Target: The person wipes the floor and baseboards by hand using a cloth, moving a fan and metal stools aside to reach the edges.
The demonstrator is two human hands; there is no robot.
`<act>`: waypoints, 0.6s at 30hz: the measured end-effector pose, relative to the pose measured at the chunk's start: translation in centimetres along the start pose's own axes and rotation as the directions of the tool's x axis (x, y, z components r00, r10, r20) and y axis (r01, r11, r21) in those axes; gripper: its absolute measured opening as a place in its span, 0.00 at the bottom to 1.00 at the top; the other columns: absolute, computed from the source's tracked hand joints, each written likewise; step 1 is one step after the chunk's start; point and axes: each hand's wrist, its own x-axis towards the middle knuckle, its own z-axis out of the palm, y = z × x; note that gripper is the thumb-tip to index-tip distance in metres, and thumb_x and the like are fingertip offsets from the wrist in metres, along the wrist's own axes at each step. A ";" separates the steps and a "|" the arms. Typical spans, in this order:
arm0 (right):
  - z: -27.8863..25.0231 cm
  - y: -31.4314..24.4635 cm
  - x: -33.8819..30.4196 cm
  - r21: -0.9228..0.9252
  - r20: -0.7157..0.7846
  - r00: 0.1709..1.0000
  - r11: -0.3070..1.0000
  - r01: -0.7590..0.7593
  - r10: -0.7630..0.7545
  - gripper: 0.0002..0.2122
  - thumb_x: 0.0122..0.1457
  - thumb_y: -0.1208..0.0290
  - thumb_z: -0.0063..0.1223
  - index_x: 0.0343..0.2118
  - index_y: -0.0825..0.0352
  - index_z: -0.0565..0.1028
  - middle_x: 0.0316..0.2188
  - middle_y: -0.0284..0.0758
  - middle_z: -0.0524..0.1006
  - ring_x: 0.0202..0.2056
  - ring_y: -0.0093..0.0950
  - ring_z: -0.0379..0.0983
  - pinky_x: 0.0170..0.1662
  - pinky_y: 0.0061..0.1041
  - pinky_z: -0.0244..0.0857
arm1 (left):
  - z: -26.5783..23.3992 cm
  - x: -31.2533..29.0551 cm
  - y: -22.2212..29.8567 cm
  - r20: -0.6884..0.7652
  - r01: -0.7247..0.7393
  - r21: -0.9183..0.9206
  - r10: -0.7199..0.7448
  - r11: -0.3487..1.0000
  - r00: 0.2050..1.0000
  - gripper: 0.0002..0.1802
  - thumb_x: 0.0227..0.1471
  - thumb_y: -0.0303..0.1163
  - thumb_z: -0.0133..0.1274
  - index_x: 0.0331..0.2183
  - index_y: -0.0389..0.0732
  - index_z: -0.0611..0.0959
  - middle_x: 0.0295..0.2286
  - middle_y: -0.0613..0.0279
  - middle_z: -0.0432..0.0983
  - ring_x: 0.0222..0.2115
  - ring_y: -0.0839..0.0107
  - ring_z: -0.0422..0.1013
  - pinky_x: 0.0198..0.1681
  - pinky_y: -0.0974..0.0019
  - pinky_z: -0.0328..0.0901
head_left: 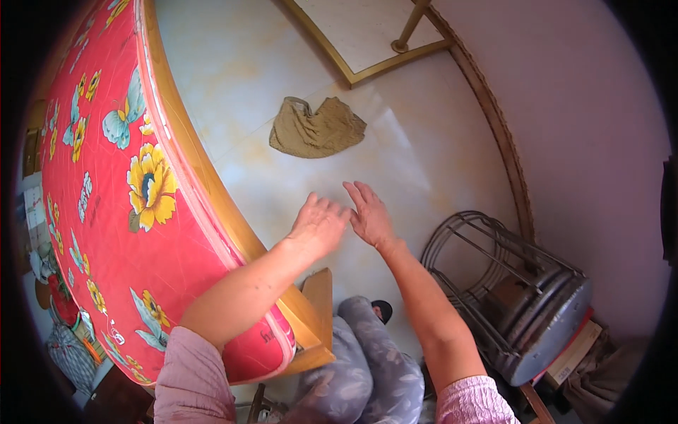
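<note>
Though close together, left hand (pixel 320 222) and right hand (pixel 372 215) loosely spread, bed (pixel 102 191) left, metal frame (pixel 526 321) right, cloth (pixel 318 131) beyond.

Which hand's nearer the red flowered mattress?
The left hand: its forearm overlaps the mattress in view, while the right hand sits farther off, toward the wall.

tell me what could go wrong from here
The brown cloth on the floor might slip underfoot if stepped on. A knee in the grey trousers could bump the wooden bed corner close by. The right hand might knock the dark metal frame if swung outward.
</note>
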 end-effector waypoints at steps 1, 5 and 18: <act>0.4 0.9 1.0 -0.008 -0.008 1.000 1.000 0.007 -0.007 0.26 0.50 0.76 0.47 0.55 0.63 0.60 0.54 0.42 0.62 0.52 0.44 0.60 0.50 0.38 0.59 | -0.5 1.2 0.2 -0.013 0.000 0.004 0.000 1.000 1.000 0.18 0.49 0.35 0.48 0.44 0.44 0.75 0.39 0.55 0.74 0.43 0.64 0.67 0.51 0.56 0.55; 3.9 3.7 6.6 -0.317 -0.031 0.987 0.938 0.140 -0.157 0.28 0.49 0.71 0.50 0.56 0.62 0.59 0.56 0.39 0.59 0.57 0.41 0.54 0.52 0.39 0.55 | 0.3 3.7 -0.4 0.070 -0.052 0.156 0.041 0.986 0.997 0.21 0.48 0.32 0.48 0.46 0.38 0.71 0.41 0.50 0.71 0.45 0.61 0.65 0.54 0.56 0.51; 5.0 13.5 2.9 -0.618 -0.146 0.982 0.764 -0.187 0.123 0.25 0.53 0.61 0.47 0.56 0.54 0.60 0.57 0.43 0.59 0.56 0.47 0.53 0.58 0.47 0.44 | 5.2 10.0 -1.3 0.320 -0.007 0.421 -0.141 0.907 0.937 0.28 0.51 0.36 0.47 0.53 0.39 0.65 0.45 0.55 0.69 0.48 0.61 0.64 0.51 0.50 0.54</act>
